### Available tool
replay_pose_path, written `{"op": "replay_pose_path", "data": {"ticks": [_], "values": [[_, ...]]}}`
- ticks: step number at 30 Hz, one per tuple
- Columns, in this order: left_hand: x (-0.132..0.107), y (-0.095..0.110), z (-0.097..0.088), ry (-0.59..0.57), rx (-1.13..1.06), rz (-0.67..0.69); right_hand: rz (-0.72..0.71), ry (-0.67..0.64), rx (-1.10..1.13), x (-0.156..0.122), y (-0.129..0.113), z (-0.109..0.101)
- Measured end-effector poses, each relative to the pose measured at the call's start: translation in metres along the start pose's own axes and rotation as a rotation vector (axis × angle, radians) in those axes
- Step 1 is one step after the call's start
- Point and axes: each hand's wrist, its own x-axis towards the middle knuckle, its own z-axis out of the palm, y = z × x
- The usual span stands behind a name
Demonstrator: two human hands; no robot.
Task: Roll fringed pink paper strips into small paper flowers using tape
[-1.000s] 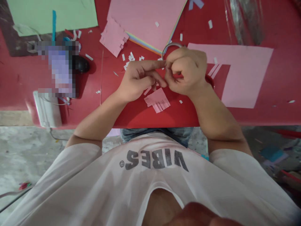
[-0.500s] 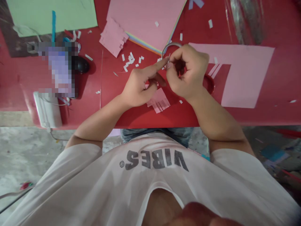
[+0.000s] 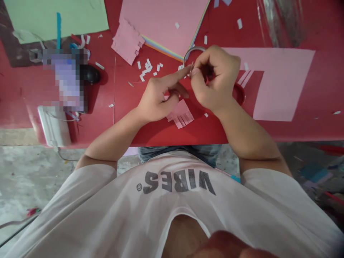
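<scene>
My right hand point(image 3: 215, 79) is closed in a pinch on a small pale strip point(image 3: 191, 67) just above the red table point(image 3: 150, 132). My left hand point(image 3: 158, 98) has its index finger stretched out, the tip touching that strip; its other fingers curl loosely and nothing shows in them. A clear ring, like a tape roll point(image 3: 190, 51), lies right behind the fingertips. Under my hands lies a small pink paper piece point(image 3: 181, 115) cut into a fringe. A red round lid point(image 3: 240, 95) sits partly hidden beneath my right wrist.
A large pink sheet with a cut-out corner point(image 3: 279, 82) lies right. At the back are a coloured paper stack topped in pink point(image 3: 163, 21), another fringed pink piece point(image 3: 125, 41) and a green sheet point(image 3: 53, 14). Small paper scraps point(image 3: 146, 68), a black round object point(image 3: 92, 74) and a white box point(image 3: 53, 125) lie left.
My right hand has opened up from a tight curl into a pinch and lifted slightly. My left hand's fingers have curled in, leaving the index finger pointing at the pinch.
</scene>
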Motion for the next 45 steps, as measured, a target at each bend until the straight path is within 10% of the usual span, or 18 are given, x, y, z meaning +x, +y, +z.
{"op": "replay_pose_path", "data": {"ticks": [32, 40, 45], "values": [[0.010, -0.006, 0.000, 0.126, -0.391, -0.201, 0.019, 0.114, 0.007, 0.020, 0.010, -0.016], [0.014, 0.000, -0.001, 0.150, -0.417, -0.262, -0.029, -0.184, -0.003, 0.015, 0.012, -0.020], [0.013, -0.002, 0.000, 0.154, -0.419, -0.262, -0.047, -0.076, -0.103, 0.017, 0.021, -0.016]]}}
